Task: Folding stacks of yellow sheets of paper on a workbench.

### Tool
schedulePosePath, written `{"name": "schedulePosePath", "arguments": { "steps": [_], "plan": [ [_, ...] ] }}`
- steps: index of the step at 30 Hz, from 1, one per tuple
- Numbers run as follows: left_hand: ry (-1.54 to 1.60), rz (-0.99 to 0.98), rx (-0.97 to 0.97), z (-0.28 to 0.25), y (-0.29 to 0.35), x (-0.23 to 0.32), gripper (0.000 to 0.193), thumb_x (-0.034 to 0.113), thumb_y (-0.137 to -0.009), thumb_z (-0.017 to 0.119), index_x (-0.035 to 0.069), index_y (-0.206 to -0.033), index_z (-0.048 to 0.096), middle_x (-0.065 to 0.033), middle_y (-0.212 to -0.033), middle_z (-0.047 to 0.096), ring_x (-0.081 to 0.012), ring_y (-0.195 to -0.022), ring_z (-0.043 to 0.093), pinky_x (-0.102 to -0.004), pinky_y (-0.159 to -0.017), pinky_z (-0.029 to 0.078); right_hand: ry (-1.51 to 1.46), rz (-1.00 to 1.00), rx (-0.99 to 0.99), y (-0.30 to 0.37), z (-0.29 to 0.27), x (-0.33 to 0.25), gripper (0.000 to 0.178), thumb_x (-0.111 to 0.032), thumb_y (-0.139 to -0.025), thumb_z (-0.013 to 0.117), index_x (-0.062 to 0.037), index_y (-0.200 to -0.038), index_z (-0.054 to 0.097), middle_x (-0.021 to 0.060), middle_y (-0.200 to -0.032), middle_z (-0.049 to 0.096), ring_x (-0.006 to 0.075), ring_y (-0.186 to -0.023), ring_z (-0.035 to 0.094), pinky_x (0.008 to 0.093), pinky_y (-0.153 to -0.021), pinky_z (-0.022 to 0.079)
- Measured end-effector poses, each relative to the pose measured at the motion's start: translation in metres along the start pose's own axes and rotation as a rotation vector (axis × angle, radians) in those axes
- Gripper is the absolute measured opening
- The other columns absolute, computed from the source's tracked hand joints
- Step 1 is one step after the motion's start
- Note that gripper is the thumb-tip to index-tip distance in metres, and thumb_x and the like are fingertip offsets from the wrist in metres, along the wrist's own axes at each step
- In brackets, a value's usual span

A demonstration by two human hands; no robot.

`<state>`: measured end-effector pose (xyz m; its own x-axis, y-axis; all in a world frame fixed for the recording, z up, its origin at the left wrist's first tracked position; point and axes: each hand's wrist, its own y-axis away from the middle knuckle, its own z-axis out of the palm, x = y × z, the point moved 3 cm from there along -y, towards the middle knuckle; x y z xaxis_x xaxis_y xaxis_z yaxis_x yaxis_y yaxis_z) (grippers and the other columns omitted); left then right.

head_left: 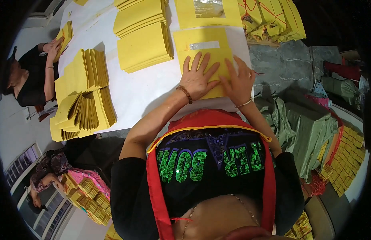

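A long white counter (141, 92) carried everything. Tall stacks of plain yellow paper sheets (143, 46) stood behind, and fanned bundles of folded yellow paper (87, 108) lay off to the left, where another person's hands (53, 46) worked a small pile. At the near edge lay a yellow paper sheet with a silver foil strip (203, 46). The left hand (197, 80) and right hand (239, 82) both lay flat on it, fingers spread, gripping nothing.
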<state>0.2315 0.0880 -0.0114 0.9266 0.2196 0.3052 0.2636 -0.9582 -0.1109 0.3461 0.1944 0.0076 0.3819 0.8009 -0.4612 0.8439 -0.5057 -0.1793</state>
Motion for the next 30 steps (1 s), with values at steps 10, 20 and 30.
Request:
{"name": "schedulePosePath", "arguments": {
  "steps": [10, 20, 30],
  "plan": [
    [0.272, 0.075, -0.016, -0.018, 0.005, -0.012, 0.068, 0.037, -0.074, 0.063, 0.001, -0.126, 0.040, -0.0187, -0.135, 0.033, -0.0336, -0.128, 0.024, -0.0468, -0.103, 0.019, 0.181, -0.125, -0.192, 0.010, 0.034, 0.005, 0.055, -0.040, -0.090, 0.038, -0.0111, -0.136, 0.031, 0.0038, -0.145, 0.023, 0.0249, -0.133, 0.019, 0.0641, -0.098, 0.012],
    [-0.495, 0.145, 0.040, -0.003, -0.007, 0.023, 0.051, 0.021, -0.074, 0.055, -0.002, -0.120, 0.047, -0.0229, -0.112, 0.052, -0.0329, -0.098, 0.051, -0.0410, -0.077, 0.044, -0.968, 0.234, -0.323, -0.005, 0.010, 0.049, 0.046, -0.030, -0.090, 0.048, -0.0062, -0.129, 0.043, 0.0070, -0.135, 0.041, 0.0188, -0.126, 0.035, 0.0406, -0.102, 0.027],
    [0.635, 0.044, 0.248, -0.162, 0.012, -0.081, 0.047, -0.003, -0.078, 0.046, 0.013, -0.122, 0.051, -0.0138, -0.105, 0.062, -0.0298, -0.087, 0.062, -0.0347, -0.077, 0.049, -1.068, 0.638, 0.154, 0.032, 0.015, 0.082, 0.031, -0.021, -0.090, 0.053, -0.0080, -0.118, 0.055, 0.0039, -0.109, 0.061, 0.0126, -0.103, 0.055, 0.0249, -0.079, 0.040]
  ]
}}
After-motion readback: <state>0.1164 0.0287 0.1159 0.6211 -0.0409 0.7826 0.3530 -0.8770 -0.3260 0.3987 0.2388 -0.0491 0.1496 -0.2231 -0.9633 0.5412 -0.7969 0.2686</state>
